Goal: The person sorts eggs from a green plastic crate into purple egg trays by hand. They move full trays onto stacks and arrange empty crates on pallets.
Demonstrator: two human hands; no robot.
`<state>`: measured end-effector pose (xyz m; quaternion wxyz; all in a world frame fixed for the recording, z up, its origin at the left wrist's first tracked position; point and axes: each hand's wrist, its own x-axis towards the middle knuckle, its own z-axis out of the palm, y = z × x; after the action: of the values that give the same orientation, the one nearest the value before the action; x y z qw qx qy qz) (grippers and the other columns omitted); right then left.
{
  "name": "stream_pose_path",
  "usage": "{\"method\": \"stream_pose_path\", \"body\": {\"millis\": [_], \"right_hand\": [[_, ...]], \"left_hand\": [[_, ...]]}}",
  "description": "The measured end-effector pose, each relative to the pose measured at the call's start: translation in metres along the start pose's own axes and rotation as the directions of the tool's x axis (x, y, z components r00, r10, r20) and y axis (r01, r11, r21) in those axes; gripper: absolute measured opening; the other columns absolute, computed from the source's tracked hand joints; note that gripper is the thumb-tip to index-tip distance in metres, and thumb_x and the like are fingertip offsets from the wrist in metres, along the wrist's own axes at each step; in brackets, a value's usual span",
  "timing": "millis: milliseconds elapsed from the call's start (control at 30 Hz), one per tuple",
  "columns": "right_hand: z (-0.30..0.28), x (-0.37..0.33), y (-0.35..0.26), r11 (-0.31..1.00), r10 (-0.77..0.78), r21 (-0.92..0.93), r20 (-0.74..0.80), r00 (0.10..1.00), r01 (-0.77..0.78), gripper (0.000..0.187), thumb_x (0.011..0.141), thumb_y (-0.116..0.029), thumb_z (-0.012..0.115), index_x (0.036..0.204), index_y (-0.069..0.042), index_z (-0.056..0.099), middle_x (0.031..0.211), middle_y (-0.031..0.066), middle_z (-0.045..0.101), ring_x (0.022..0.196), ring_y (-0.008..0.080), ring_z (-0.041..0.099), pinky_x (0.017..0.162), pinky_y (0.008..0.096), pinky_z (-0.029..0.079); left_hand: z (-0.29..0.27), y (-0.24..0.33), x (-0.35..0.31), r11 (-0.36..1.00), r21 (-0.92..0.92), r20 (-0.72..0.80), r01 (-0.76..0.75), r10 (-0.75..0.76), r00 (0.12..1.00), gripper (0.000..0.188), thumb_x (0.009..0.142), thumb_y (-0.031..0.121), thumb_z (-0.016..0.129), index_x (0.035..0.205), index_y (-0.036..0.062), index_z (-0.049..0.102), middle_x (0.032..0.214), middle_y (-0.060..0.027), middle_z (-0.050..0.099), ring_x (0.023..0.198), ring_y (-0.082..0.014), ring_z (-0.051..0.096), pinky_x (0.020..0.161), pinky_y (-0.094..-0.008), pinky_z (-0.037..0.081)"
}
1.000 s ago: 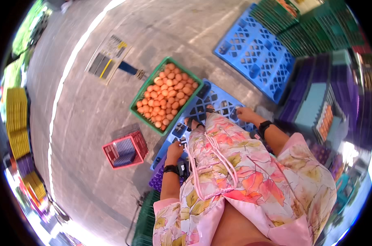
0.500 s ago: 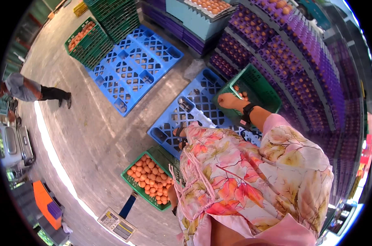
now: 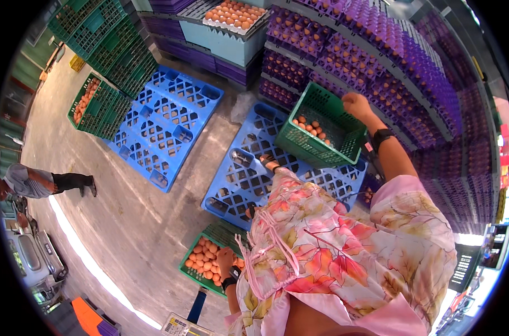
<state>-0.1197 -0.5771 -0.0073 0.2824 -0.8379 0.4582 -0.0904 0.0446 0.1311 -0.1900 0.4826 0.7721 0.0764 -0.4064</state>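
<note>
My left hand (image 3: 226,259) is down at the eggs (image 3: 205,261) that fill a green crate (image 3: 184,267) low in the head view. Its fingers are bent in, and what they hold, if anything, is hidden. My right hand (image 3: 356,105) is by the far right rim of another green crate (image 3: 310,152), fingers curled; I cannot make out whether it grips the rim or something small. Several brown eggs (image 3: 310,130) lie toward the left of this second crate. Dark bands circle both wrists.
The second crate stands on a blue plastic pallet (image 3: 223,190). Purple trays (image 3: 372,84) stacked with eggs rise behind it. Another blue pallet (image 3: 170,145) lies far left, beside stacked green crates (image 3: 106,47). A person (image 3: 41,182) is at the left. A scale (image 3: 179,326) stands lower left.
My right hand has moved from the left part of the second crate to its far right rim. My left hand, mostly hidden before, now shows over the eggs. The view has shifted.
</note>
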Motion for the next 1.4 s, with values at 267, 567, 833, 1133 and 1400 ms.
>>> {"method": "stream_pose_path", "body": {"millis": [267,567,833,1133,1400], "right_hand": [[-0.126,0.181,-0.062,0.937,-0.335,-0.171,-0.204,0.920,0.304,0.035,0.086,-0.020,0.063,0.118,-0.006,0.065,0.105,0.0091,0.071,0.087,0.0206,0.068,0.080,0.0330,0.054],[-0.226,0.365,-0.092,0.852,-0.425,-0.453,-0.302,0.853,0.263,0.044,0.079,-0.021,0.066,0.120,-0.005,0.063,0.114,0.0153,0.069,0.108,0.0297,0.065,0.093,0.0371,0.050],[-0.177,0.454,-0.042,0.585,-0.681,-0.724,-0.193,0.707,0.366,0.028,0.081,-0.022,0.065,0.103,-0.005,0.068,0.110,0.0185,0.066,0.103,0.0348,0.063,0.091,0.0382,0.051],[-0.211,0.436,-0.091,0.604,-0.170,0.742,-0.238,0.956,0.292,0.035,0.085,-0.028,0.072,0.107,-0.002,0.065,0.090,0.0056,0.063,0.074,0.0132,0.062,0.064,0.0262,0.053],[-0.146,0.471,-0.151,0.781,-0.606,-0.309,-0.162,0.779,0.543,0.027,0.084,-0.024,0.071,0.101,-0.005,0.063,0.076,0.0057,0.061,0.070,0.0162,0.063,0.048,0.0311,0.047]], "left_hand": [[0.025,-0.033,-0.013,0.985,-0.073,-0.011,0.157,-0.158,0.987,0.016,0.090,0.013,0.058,0.093,-0.0014,0.064,0.069,-0.0012,0.057,0.056,-0.0115,0.054,0.048,-0.0272,0.043],[0.099,0.054,0.012,0.980,-0.094,-0.119,0.178,-0.188,0.975,0.019,0.089,0.014,0.057,0.096,-0.0026,0.064,0.070,-0.0024,0.058,0.056,-0.0111,0.054,0.050,-0.0279,0.043],[0.170,0.138,0.013,0.994,0.100,-0.109,0.049,-0.038,0.993,0.027,0.088,0.013,0.058,0.105,-0.0060,0.065,0.075,-0.0058,0.063,0.060,-0.0117,0.057,0.054,-0.0281,0.047],[0.164,0.097,0.026,0.968,-0.145,-0.101,0.206,-0.221,0.970,0.031,0.089,0.016,0.061,0.113,-0.0032,0.064,0.087,-0.0105,0.069,0.070,-0.0155,0.065,0.058,-0.0282,0.052],[0.189,0.132,0.002,0.980,-0.111,-0.242,0.166,-0.189,0.952,0.031,0.088,0.021,0.064,0.110,-0.0003,0.068,0.084,-0.0102,0.071,0.071,-0.0158,0.067,0.062,-0.0290,0.053]]}}
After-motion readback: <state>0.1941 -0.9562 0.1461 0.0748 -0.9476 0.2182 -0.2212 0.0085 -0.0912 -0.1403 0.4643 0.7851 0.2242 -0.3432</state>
